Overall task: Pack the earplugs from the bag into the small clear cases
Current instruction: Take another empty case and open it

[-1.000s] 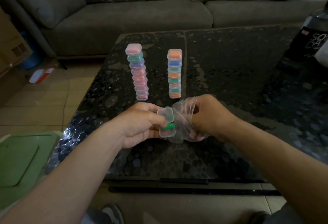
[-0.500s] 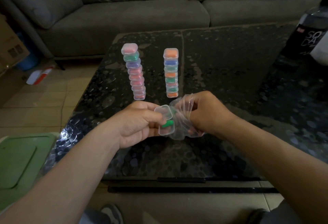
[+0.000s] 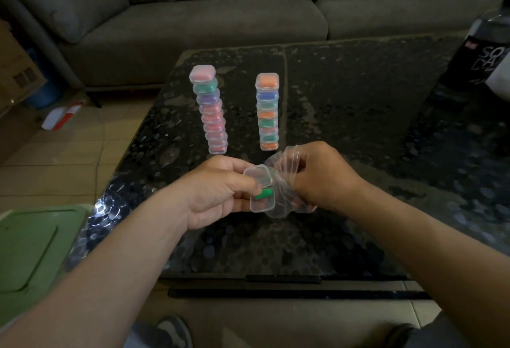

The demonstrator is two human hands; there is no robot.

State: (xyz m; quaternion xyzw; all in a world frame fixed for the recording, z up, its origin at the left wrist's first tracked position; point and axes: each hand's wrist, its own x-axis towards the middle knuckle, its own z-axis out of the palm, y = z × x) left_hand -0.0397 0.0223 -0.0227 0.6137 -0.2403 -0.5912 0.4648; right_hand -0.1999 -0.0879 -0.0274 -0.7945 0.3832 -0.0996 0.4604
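Looking down through the head view, the camera showed the left hand gripping an open clear case above the dark surface, thumb at its near-left edge and fingers curled beneath, the lid hinged up behind the tray. One green earplug lay inside that case, against its upper wall. Touching the case on its right, the crumpled clear bag was clutched in the right hand, fingers closed round the bunched film; whether more earplugs lay in it could not be told. Beyond the case stood two stacks of filled cases, the left stack leaning a little and the right stack straighter. Far beyond the case ran a grey sofa, and well to its left, off the surface, sat a green bin lid. The case looked light, thin and slick, stiff in the walls but probably weak at the hinge, so it seemed best held by the tray's sides, leaving the lid free to snap down. The earplug appeared soft, springy foam of almost no weight; a gentle pinch at its middle would suit, pressing it flat so it did not spring out. The bag was limp and slippery, best gripped near its mouth.
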